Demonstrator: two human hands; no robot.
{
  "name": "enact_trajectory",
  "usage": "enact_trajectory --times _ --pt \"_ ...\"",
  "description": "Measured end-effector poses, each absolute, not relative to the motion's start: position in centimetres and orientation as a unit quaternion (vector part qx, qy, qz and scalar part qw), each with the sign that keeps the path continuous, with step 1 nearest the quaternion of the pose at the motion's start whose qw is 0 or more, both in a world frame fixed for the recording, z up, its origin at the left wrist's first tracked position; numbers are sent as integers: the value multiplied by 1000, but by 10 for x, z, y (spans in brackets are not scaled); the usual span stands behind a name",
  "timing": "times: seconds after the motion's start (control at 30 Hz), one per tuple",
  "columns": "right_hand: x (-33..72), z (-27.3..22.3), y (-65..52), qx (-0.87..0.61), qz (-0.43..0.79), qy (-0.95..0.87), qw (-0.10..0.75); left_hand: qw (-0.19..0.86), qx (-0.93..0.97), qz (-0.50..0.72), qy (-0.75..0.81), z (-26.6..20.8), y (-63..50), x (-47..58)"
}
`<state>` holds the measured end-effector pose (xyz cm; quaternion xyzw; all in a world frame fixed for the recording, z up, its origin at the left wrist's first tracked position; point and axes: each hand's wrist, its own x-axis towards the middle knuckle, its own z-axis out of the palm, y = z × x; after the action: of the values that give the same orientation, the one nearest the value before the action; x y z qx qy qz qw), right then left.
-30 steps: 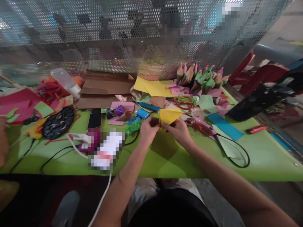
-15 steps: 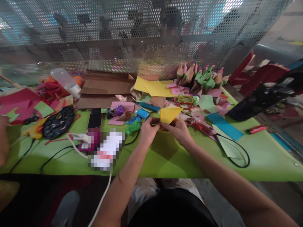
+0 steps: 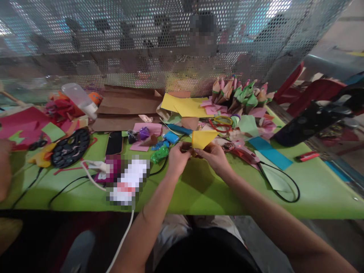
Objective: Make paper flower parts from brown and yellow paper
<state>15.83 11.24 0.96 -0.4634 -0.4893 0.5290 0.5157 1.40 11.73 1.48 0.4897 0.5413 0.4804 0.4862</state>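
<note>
Between my two hands, a yellow piece of paper is held above the green table, its wide end up and its lower part curled in among my fingers. My left hand pinches its lower left edge. On the other side, my right hand is closed on its lower right, thumb in front. The fingertips partly hide the lower end of the paper. Just left of my left hand lie a crumpled green wrapper and a blue roll. A red-handled glue gun with a black cord lies to the right.
Paper cones stand at the back right near brown paper sheets and yellow sheets. A black bottle leans at the right. Phones, a white cable and a black round tray lie left. Another person's arm is at the left edge.
Almost nothing differs. The yellow paper has shifted very slightly in my fingers, and both hands keep their grip in the same place. The other person's hand at the left edge has moved a little.
</note>
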Motion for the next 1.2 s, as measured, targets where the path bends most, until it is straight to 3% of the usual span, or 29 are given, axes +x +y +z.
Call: enact_trajectory --times 0.43,1.2 --pt "159 12 113 -472 545 -481 499 442 526 466 558 12 117 12" --pt "160 4 113 -460 506 -520 511 502 475 494 528 12 120 14"
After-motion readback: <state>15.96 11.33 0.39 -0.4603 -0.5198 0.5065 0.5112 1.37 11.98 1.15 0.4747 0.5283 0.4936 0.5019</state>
